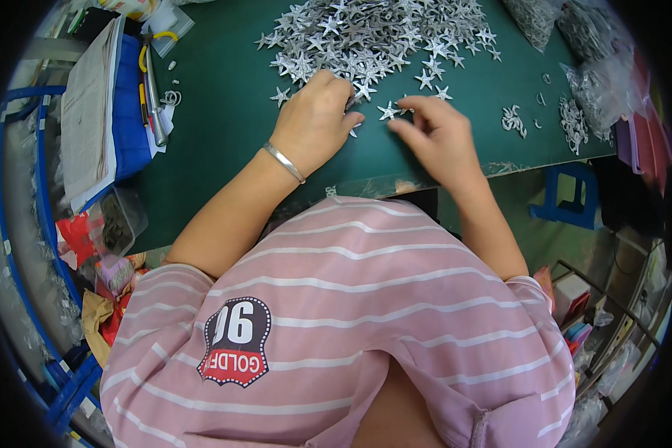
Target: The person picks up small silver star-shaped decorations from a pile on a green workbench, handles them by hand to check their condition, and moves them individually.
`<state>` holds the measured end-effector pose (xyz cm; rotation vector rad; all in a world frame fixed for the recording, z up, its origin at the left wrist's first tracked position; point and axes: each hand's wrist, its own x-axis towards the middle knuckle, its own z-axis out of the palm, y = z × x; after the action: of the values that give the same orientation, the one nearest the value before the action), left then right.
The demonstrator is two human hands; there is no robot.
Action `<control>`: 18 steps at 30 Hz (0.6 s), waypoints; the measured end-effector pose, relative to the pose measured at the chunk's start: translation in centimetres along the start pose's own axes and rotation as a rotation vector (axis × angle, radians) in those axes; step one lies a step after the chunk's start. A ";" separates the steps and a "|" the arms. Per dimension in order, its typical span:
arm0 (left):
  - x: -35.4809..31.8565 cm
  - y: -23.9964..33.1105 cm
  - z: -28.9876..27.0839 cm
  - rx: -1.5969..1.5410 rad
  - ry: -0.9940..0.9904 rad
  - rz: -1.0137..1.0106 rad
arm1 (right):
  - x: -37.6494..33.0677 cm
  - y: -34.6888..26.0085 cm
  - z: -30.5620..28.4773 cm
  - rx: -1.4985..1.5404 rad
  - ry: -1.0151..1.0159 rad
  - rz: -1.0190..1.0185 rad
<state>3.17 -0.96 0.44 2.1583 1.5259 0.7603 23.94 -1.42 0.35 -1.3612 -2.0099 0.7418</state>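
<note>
First, by the left end of the green counter [224, 97], we see a blue holder [132, 138] with papers [89, 112] on it, and a yellow-handled tool [168, 34] just beside it. Next comes our left hand [317, 108], a silver bangle [284, 162] at its wrist, reaching over the near fringe of a pile of silver stars [366, 41] that spreads toward the far side. Its fingers curl downward with the thumb out; we cannot tell whether they grip anything. Between our two hands, back from the near edge, lies a single star [387, 111]. Our right hand [439, 134] is just beside it, thumb and forefinger apart. Farther right, near the counter's right end, we find a small cluster of silver pieces [513, 122], a longer heap of similar ones [573, 125], then clear plastic bags [605, 89].
</note>
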 end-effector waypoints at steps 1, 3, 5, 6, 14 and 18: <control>0.1 -0.1 0.0 0.015 -0.022 0.011 | -0.3 0.0 0.8 -0.141 0.057 -0.074; 0.1 -0.2 0.1 0.010 -0.036 0.029 | -0.3 -0.2 1.2 -0.173 0.063 -0.073; -0.3 0.0 0.1 -0.031 -0.019 0.045 | -0.2 -0.1 0.9 -0.117 0.062 -0.079; -0.5 0.2 -0.2 -0.074 -0.066 0.061 | -0.2 0.1 0.6 -0.058 0.054 -0.073; -0.2 0.2 -1.4 -0.179 0.063 0.125 | 0.6 0.0 -0.9 0.003 0.152 0.015; -0.3 -0.1 -0.9 -0.144 -0.016 0.170 | -0.2 -0.2 -0.4 -0.090 0.059 -0.067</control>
<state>2.45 -1.22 1.01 2.1995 1.2499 0.8775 24.18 -1.58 0.71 -1.3436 -2.0529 0.5813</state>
